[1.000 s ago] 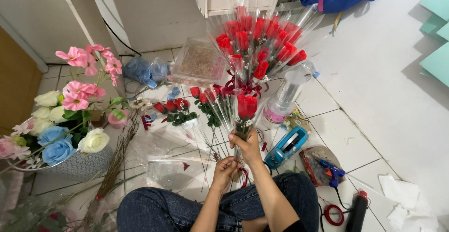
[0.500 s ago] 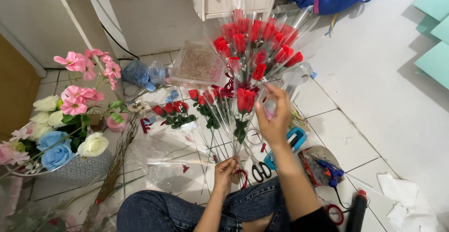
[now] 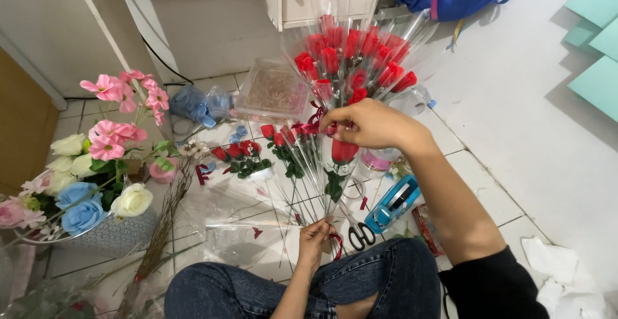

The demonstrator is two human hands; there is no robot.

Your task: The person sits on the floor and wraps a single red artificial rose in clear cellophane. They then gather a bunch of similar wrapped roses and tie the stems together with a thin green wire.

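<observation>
Red cellophane-wrapped rose bouquet (image 3: 351, 61)

Glossy clear plastic sleeves (image 3: 302, 164) wrap matt fabric-like red roses (image 3: 351, 58); smooth glazed white floor tiles (image 3: 476, 177); soft blue denim jeans (image 3: 360, 287).

Red roses (image 3: 351, 58), blue tape dispenser (image 3: 393, 203), pink flowers (image 3: 119, 110).

Left hand (image 3: 315, 236) low by the knees, fingers pinched shut; right hand (image 3: 370, 124) raised, fingertips pinched, forearm extended.
</observation>
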